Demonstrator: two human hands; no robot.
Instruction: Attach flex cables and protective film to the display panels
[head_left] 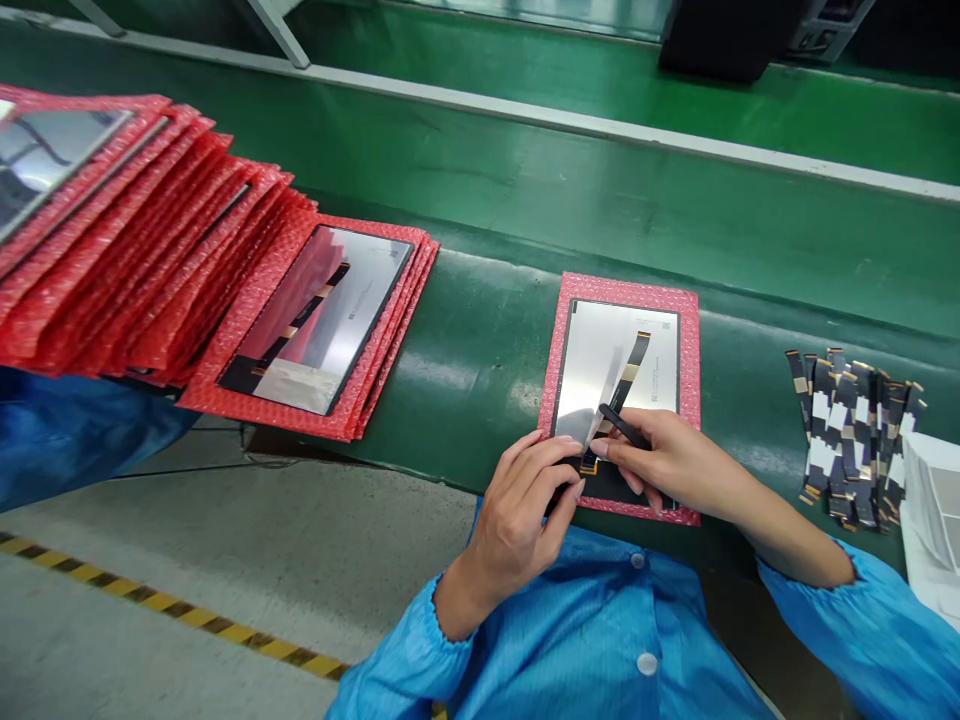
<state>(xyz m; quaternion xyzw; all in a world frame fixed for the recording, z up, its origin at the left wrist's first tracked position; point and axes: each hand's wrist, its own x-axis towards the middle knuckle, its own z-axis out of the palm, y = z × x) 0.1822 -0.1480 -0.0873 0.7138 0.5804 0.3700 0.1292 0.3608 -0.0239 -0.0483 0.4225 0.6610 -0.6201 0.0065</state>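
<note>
A flat silvery display panel lies on a pink bubble-wrap sheet on the green table. A dark ribbon cable with light patches lies slantwise over the panel, its lower end near the panel's bottom edge. My right hand is closed on black tweezers, whose shaft crosses the cable. Beside the cable's lower end, my left hand rests at the panel's lower left with its fingers bent; whether its fingertips pinch anything is hidden.
At left, another panel with a cable tops pink bubble-wrap sheets, beside a tall leaning stack of wrapped panels. Several loose ribbon cables lie at right, near white trays. A blue sleeve shows at far left.
</note>
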